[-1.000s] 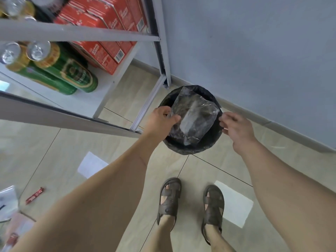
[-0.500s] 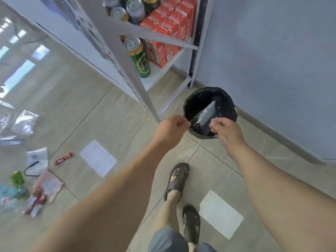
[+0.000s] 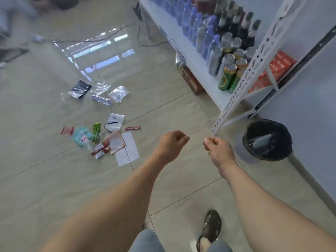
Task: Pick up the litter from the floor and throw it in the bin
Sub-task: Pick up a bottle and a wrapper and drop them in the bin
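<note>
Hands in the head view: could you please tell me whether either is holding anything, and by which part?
Nothing is held: the left hand and right hand are loosely curled and empty.

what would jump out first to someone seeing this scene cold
The litter scattered over the shiny tile floor, left of centre: wrappers, clear bags and paper in two loose clusters. Next, the left hand and right hand, both loosely curled and holding nothing, reach out mid-frame. At right, the black-lined bin stands beside a white shelf packed with bottles and cans, a clear plastic bag already inside it.
</note>
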